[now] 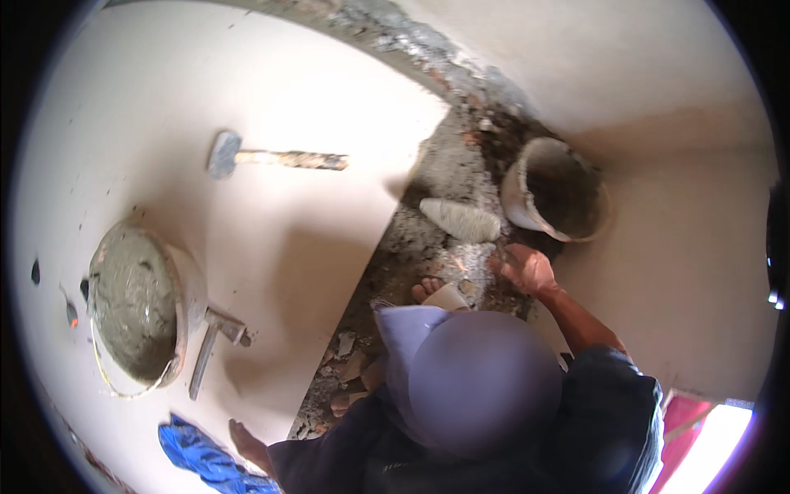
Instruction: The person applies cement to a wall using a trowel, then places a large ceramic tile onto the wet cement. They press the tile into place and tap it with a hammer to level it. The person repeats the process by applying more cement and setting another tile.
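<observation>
My right hand (527, 270) reaches low over the rubble strip (432, 235), close to the lower end of a pale, tapered oval piece (461, 220). Blur hides whether its fingers hold anything. A white bucket (517, 193), dirty inside, stands just beyond that hand. My left hand (249, 447) is down by the pale flat surface (271, 362) at the lower left, beside a crumpled blue cloth (197, 449). Its fingers look stretched out, with nothing seen in them. One bare-toed foot (427, 288) rests on the rubble.
Left, a bucket (193, 284) holds wet grey mortar, a smaller hammer (212, 346) beside it. A club hammer (276, 159) lies farther off. Broken bricks (355, 366) line the slab's edge. Walls (666, 222) close in at right. A blurred lilac-grey rounded shape (485, 383) covers the lower middle.
</observation>
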{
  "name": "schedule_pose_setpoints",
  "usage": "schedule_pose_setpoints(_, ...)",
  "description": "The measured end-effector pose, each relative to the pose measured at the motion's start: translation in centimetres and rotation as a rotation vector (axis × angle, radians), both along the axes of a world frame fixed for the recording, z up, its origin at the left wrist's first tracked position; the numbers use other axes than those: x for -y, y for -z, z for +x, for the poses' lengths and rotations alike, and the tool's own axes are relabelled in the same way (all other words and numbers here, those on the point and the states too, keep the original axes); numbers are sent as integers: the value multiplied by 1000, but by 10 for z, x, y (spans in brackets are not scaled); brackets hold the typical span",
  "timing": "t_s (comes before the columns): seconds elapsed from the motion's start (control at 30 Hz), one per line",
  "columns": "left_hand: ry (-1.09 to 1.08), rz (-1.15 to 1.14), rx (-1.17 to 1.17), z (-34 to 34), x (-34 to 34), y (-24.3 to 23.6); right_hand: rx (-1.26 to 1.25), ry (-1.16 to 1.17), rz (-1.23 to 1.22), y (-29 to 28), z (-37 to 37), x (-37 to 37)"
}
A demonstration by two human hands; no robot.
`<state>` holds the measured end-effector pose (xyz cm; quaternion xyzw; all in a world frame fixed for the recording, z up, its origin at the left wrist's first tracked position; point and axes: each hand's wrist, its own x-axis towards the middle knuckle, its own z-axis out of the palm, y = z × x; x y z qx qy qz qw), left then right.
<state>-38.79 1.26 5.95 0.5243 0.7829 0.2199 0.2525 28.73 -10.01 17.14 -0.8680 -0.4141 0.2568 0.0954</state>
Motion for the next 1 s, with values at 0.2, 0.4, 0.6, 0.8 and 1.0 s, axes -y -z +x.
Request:
schedule_pose_setpoints(0.2, 8, 113, 124, 14, -59, -31, 690, 48, -24, -49, 63, 54)
schedule_pose_setpoints(0.4, -206, 309, 377, 33, -57, -54, 444, 332, -275, -72, 166, 60)
schedule_pose_setpoints(0.6, -476, 329, 439, 48, -21, -93, 566, 29, -698, -60, 219, 23)
schedule_pose_setpoints(0.8, -613, 478, 398, 43, 38, -208, 799, -427, -423, -51, 246, -18)
schedule_pose_setpoints(1.0, -784, 310, 366, 63, 114, -320, 157, 178, -538, -133, 231, -44)
